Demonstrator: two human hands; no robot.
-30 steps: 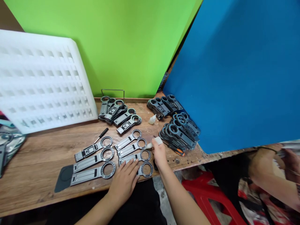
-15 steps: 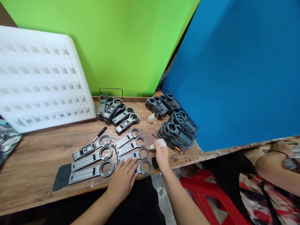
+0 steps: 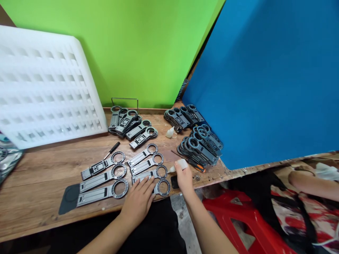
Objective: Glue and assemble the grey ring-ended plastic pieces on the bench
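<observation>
My right hand [image 3: 185, 179] grips a small white squeeze bottle [image 3: 182, 163]. Its narrow nozzle points left, close to the ring end of a grey ring-ended part [image 3: 161, 171]; whether they touch I cannot tell. Fingers stretched out, my left hand [image 3: 139, 198] lies flat over the strips of the nearest parts, covering much of the lowest one [image 3: 163, 187]. Two similar parts lie just beyond in the same column. To the left is a second group of three ring-ended parts [image 3: 120, 188], the nearest overlapping a dark flat plate [image 3: 69, 199].
Piles of similar parts stand at the back [image 3: 129, 121] and right [image 3: 198, 146]. A second small bottle [image 3: 170, 132], a black screwdriver [image 3: 114, 147], and an orange-black screwdriver [image 3: 197, 165] lie among them. White foam tray [image 3: 53, 88] leans left; a red stool [image 3: 238, 215] and another person's arm [image 3: 312, 185] are right.
My right hand and the bottle have shifted slightly toward me. My left hand keeps its place on the parts. The other person's arm at the right has moved.
</observation>
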